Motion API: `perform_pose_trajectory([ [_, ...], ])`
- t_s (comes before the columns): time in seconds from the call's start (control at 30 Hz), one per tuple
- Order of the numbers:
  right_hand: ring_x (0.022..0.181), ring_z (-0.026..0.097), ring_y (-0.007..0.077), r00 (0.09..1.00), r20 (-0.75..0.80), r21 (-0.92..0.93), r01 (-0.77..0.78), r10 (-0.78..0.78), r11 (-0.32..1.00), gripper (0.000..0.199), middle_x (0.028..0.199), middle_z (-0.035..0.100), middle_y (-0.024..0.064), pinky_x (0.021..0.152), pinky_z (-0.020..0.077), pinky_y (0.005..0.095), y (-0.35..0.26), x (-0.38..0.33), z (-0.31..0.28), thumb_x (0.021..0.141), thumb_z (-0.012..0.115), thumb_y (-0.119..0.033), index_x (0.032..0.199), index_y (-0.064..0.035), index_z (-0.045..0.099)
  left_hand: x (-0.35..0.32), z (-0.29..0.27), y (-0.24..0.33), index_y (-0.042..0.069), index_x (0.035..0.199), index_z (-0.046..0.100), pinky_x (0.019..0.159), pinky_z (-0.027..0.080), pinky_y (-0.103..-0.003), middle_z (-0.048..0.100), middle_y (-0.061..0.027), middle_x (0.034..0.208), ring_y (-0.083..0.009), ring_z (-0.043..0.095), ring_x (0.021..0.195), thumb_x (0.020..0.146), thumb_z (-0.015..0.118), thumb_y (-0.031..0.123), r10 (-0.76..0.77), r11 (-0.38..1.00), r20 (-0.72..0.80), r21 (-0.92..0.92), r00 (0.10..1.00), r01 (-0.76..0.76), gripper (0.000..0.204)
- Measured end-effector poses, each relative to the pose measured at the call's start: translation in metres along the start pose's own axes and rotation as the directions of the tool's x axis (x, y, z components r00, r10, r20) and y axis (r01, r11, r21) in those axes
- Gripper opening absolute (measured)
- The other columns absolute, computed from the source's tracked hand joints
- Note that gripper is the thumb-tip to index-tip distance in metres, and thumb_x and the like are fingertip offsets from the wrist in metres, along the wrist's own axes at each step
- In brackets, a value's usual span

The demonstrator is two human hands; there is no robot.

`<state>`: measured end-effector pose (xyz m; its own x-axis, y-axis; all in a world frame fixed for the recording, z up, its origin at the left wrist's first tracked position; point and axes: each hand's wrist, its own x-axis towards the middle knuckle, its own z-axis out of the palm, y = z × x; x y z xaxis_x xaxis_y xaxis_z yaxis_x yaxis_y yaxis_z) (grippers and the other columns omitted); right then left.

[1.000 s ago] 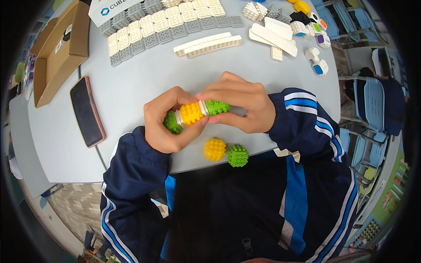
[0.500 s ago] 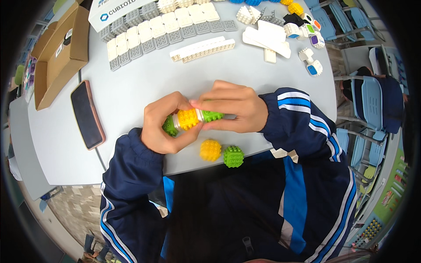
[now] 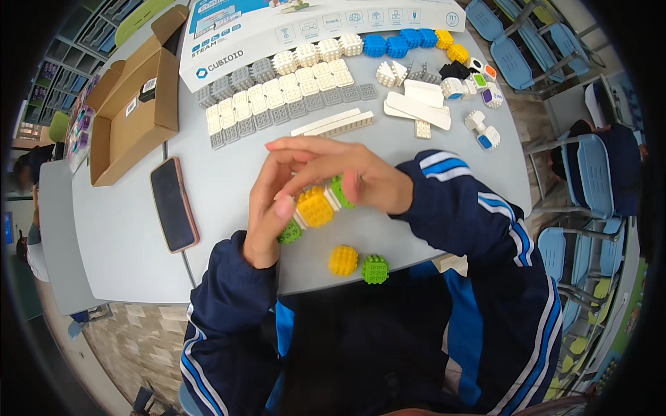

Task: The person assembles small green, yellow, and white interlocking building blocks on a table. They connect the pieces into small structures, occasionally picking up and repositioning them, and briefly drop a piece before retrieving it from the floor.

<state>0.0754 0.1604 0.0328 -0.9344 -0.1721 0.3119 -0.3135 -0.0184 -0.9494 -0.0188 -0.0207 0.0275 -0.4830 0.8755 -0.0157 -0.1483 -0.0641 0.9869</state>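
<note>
Near the middle of the frame, a studded green-and-yellow block chain point(image 3: 316, 208) sat between both hands. The left hand point(image 3: 262, 215) gripped its left part, thumb in front; whether the right hand point(image 3: 368, 173), around the right end, pinched it I could not tell. It looked light, rigid and hardly slippery; opposite studded faces seemed the best hold, sparing the white joints point(image 3: 332, 197). Upper centre, a white carton point(image 3: 260, 45) bore a blue hexagonal logo, lettering and icons; upper left, a brown box point(image 3: 154, 111) carried labels too small to read.

Pale grey tabletop point(image 3: 225, 184), 1 phone point(image 3: 173, 205), 1 open cardboard box point(image 3: 125, 142), 1 yellow cube point(image 3: 343, 261) beside 1 green cube point(image 3: 375, 270)
</note>
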Motion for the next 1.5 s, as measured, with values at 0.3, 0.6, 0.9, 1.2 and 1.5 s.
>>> perform_pose_trajectory([
  [0.3,0.137,0.046,0.0308,0.995,0.079,-0.106,-0.054,0.062,0.993,0.092,0.156,0.038,0.0188,0.112,0.0357,0.0363,0.008,-0.001,-0.002,0.096,0.028,-0.074,0.121,0.0049,0.068,0.002,0.004,-0.001,0.012,0.1,0.049,0.075,0.044,-0.022,0.055,-0.002,0.097,-0.0084,0.054,0.088,0.098,0.06,0.021,-0.082,0.949,-0.14,-0.314,0.987,0.034,0.014],
  [0.6,0.114,0.059,0.0169,0.938,-0.011,0.445,-0.307,0.348,0.842,0.074,0.115,0.068,0.0132,0.101,0.0425,0.0316,0.018,-0.002,-0.007,0.097,0.048,-0.065,0.12,0.0022,0.068,0.023,0.007,-0.001,0.009,0.11,0.056,0.077,0.055,-0.03,0.062,-0.0052,0.105,-0.0139,0.06,0.098,0.096,0.064,0.018,-0.222,0.908,-0.066,-0.378,0.973,0.181,0.019],
  [0.9,0.121,0.056,0.0177,0.978,0.007,0.106,-0.207,0.208,0.973,0.088,0.13,0.061,0.0124,0.103,0.0432,0.0293,-0.034,-0.014,-0.009,0.096,0.037,-0.074,0.13,0.0035,0.061,0.01,0.046,0.037,0.008,0.152,0.038,0.102,0.049,-0.034,0.043,-0.0122,0.151,-0.0234,0.051,0.131,0.101,0.048,0.028,-0.029,0.993,-0.123,-0.117,0.992,0.015,0.055],
  [1.2,0.116,0.059,0.018,0.973,-0.065,0.204,-0.202,0.219,0.958,0.085,0.124,0.06,0.0124,0.089,0.0516,0.028,-0.066,-0.013,0.0,0.092,0.046,-0.074,0.135,-0.0013,0.055,0.021,0.047,0.066,0.018,0.157,0.032,0.104,0.048,-0.035,0.042,-0.012,0.152,-0.0251,0.051,0.132,0.101,0.054,0.044,-0.002,0.976,0.049,-0.216,0.999,0.012,0.065],
  [1.5,0.123,0.06,0.0215,0.994,0.063,0.327,-0.102,0.086,0.939,0.076,0.133,0.061,0.0159,0.101,0.0497,0.0308,-0.071,-0.016,0.018,0.097,0.048,-0.064,0.139,-0.0013,0.055,-0.02,0.074,0.077,0.002,0.141,0.048,0.09,0.057,-0.05,0.061,-0.0143,0.131,-0.0267,0.066,0.112,0.103,0.045,0.053,-0.102,0.949,0.144,-0.283,0.984,0.14,0.063],
])
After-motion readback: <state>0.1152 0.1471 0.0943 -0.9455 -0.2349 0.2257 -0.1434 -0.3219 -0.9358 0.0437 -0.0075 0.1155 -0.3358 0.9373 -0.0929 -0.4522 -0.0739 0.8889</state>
